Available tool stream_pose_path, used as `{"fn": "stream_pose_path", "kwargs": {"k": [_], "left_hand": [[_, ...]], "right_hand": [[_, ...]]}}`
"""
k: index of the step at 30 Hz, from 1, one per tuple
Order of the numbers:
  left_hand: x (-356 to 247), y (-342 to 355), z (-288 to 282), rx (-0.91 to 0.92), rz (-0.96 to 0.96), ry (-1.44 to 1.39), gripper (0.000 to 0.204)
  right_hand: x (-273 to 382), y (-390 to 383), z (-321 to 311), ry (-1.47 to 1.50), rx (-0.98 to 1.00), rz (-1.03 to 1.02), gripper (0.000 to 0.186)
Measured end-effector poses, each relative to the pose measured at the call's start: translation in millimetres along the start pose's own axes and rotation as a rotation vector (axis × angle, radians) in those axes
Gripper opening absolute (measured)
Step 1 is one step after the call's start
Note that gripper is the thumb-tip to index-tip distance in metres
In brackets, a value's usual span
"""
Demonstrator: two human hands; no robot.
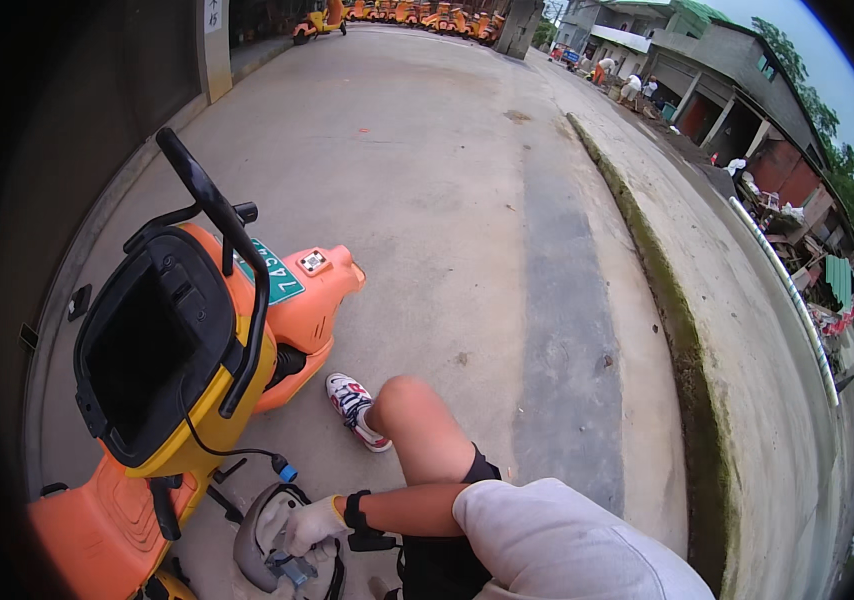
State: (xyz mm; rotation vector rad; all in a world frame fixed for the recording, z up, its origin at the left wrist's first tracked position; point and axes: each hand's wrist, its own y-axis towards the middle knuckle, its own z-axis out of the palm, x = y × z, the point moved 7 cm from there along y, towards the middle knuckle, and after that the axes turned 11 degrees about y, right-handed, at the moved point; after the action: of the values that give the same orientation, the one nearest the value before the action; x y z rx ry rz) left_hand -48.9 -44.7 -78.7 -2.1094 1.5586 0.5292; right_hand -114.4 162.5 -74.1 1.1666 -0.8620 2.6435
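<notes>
My right hand [313,525], in a white glove with a black band at the wrist, reaches low at the bottom of the view. Its fingers curl down into a grey helmet [251,545] with a pale inside and seem to grip it; the fingertips are partly hidden. A small grey-blue piece [297,570] lies by the fingers. Close on the left stands an orange and yellow scooter [247,365] with a black handlebar [212,190] and a dark front basket [142,345]. From it hangs a black cable with a blue-tipped plug [285,468], just above the helmet. My left hand is out of view.
My bent knee [417,395] and shoe [355,410] are right of the scooter. A mossy kerb [667,290] runs along the concrete on the right. Several orange scooters [427,15] line the far end. People [632,88] and piled debris [807,240] are across the road.
</notes>
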Motion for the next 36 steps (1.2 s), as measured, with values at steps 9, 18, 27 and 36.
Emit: {"fn": "stream_pose_path", "kwargs": {"k": [9, 18, 27, 36], "left_hand": [[-63.8, -10.8, -28.1, 0.151, -0.066, 0.04, 0.111], [-44.6, -22.7, -37.3, 0.166, -0.086, 0.024, 0.109], [-37.8, -11.5, -36.2, 0.148, -0.141, -0.251, 0.097], [-26.7, -7.5, -29.1, 0.081, -0.299, -0.294, 0.086]], "right_hand": [[-41.6, -18.0, 5.5, -0.237, 0.028, 0.247, 0.04], [-15.9, -3.6, 26.2, -0.899, -0.218, 0.08, 0.042], [-4.2, 1.9, 32.3, -1.11, -0.247, -0.267, 0.02], [3.2, 19.4, 46.4, -1.522, -0.436, -0.497, 0.014]]}}
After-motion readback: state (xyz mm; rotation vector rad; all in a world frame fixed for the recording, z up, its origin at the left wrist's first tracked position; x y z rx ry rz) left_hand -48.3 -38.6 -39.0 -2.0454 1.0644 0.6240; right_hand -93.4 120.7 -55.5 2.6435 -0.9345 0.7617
